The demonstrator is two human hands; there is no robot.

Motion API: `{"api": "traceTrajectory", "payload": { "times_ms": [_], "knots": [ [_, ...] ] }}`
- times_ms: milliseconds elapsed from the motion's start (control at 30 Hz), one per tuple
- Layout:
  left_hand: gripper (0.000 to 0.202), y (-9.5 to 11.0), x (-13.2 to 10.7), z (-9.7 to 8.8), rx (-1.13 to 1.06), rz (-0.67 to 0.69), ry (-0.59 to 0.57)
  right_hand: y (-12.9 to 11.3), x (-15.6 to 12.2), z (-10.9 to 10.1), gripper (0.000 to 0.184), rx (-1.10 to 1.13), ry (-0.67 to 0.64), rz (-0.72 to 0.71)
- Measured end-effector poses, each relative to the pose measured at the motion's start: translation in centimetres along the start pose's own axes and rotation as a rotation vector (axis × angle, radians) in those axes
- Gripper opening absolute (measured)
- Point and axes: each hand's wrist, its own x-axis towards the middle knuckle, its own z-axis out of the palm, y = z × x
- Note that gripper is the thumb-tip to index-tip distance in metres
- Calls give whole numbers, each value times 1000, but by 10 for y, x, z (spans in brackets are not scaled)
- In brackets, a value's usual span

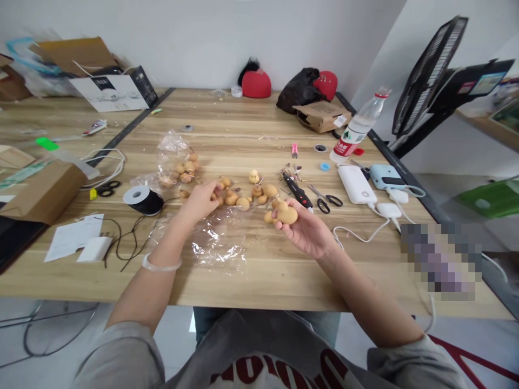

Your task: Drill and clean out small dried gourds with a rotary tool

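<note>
Tan bottle gourds [231,198] lie in a loose row across the wood-grain table [275,286] in the head view. At the row's right end, the right hand [310,232] has its fingers curled around a rounded gourd [287,214]. Over the row's left end, the left hand [201,199] bends its fingers down among the gourds; whether they grip one, I cannot tell. Crumpled clear plastic [219,248] lies on the near side of the row, and a clear bag [172,143] with more gourds sits beyond its left end. Left of the row is a spool of black cord [142,201]; to the row's right are black-handled scissors [323,196], a white power bank [357,183] and, farther back, a water bottle [357,129].
</note>
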Motion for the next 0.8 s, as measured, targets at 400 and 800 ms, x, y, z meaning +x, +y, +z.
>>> {"api": "traceTrajectory", "payload": {
  "times_ms": [400,800],
  "knots": [
    [26,10,-4,-6,169,-11,-6,5,7,-13,18,252,-195,43],
    [45,81,-53,11,-653,187,-166,25,6,-4,29,10,-92,-71]
  ]
}}
